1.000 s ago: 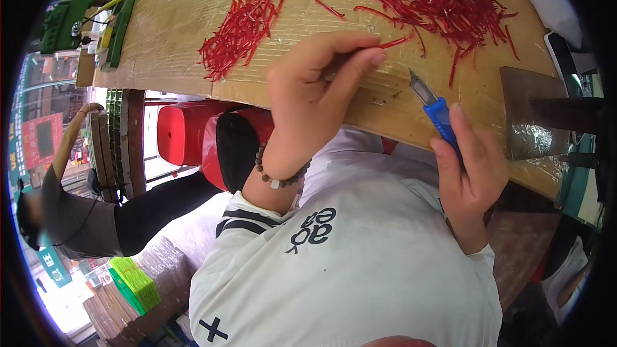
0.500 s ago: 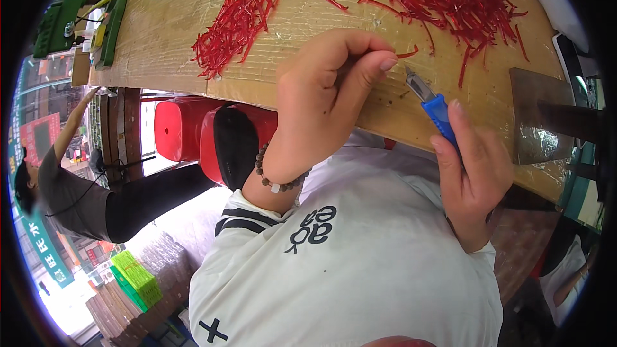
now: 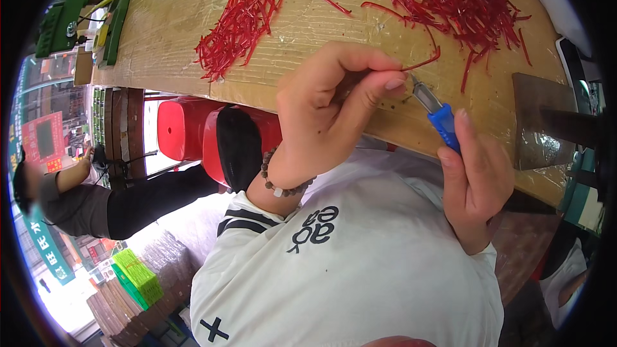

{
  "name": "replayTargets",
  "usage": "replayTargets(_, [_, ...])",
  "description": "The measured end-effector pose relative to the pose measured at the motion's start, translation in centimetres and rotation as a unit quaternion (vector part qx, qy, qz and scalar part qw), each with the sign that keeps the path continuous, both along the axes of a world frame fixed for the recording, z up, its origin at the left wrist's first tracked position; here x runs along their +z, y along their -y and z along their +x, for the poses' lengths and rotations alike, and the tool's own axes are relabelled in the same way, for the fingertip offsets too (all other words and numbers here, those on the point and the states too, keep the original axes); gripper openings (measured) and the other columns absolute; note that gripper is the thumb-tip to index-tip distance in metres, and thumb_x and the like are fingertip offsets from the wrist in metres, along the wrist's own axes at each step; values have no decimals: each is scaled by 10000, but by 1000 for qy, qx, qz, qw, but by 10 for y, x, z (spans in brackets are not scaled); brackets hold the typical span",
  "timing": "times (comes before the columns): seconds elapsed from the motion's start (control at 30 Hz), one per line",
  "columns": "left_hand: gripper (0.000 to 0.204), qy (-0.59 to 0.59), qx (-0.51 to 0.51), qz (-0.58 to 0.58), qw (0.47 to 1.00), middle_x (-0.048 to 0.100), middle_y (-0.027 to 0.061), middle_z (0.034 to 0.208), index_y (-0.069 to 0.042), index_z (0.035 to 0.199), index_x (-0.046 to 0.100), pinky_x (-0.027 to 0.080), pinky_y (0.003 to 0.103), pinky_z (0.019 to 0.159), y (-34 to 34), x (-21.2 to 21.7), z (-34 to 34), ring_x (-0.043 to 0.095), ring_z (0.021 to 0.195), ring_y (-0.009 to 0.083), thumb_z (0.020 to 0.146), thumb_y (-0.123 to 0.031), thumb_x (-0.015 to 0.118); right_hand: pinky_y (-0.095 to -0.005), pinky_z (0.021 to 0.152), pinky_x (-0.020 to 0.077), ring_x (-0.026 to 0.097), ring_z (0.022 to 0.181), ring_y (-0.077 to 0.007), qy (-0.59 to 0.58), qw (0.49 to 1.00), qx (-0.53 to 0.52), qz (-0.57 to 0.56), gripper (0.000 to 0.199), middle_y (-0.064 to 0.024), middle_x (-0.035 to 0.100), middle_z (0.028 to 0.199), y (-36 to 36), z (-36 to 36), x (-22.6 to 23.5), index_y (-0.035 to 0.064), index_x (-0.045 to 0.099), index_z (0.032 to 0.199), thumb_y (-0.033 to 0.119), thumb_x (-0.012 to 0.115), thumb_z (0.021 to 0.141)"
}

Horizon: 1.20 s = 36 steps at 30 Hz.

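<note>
The left hand (image 3: 328,112) is pinching a red strip (image 3: 421,64) over the table (image 3: 173,19) edge; curled fingers are hiding most of the strip. The right hand (image 3: 475,180) is gripping a blue knife (image 3: 437,110), its blade tip touching the pinch, handle mostly covered by the palm.

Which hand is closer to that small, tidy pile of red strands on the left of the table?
Left. The left hand sits just right of and below the small red pile; the right hand, gripping a blue-handled knife, is farther right.
</note>
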<state>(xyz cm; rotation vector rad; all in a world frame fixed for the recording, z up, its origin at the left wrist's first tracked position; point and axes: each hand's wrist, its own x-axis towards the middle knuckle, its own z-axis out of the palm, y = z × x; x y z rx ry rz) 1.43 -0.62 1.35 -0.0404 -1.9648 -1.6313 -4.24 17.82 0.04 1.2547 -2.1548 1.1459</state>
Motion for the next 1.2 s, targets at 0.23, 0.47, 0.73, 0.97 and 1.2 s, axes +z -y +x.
replayTargets(0.23, [67,-23,54,8,998,647,77,786,38,911,579,503,208,638,-10,-6,-2,636,714,109,852,43,610,-293,455,334,468,519,-160,0,1000,5,-5,415,-35,572,669,0,0,-2,10,635,1137,186,703,768])
replayTargets(0.47, [81,-38,64,-158,985,612,107,845,56,976,523,486,220,672,-7,-12,-2,591,716,120,899,37,540,-298,459,331,465,514,-168,12,1000,-1,14,420,-34,557,657,0,0,1,9,629,1148,172,702,768])
replayTargets(0.73, [75,-96,105,-149,979,598,114,862,72,949,522,497,223,647,-4,-14,12,595,716,124,876,77,540,-309,623,450,555,661,-217,85,989,-93,84,329,-151,642,905,3,15,4,-59,563,1206,29,577,890])
replayTargets(0.97, [129,-45,168,-157,972,627,58,721,12,811,605,492,203,563,19,5,-14,603,609,69,757,-14,719,-324,542,429,528,602,-247,-90,995,-39,-18,330,-161,644,863,-4,2,-11,-101,562,1170,75,587,891])
replayTargets(1.2, [120,-62,144,-228,961,640,109,715,-25,757,629,498,365,646,32,32,-83,634,693,281,680,-90,694,-337,525,408,522,589,-263,-70,996,-22,-46,353,-157,633,823,-5,3,-16,-91,573,1160,112,616,874])
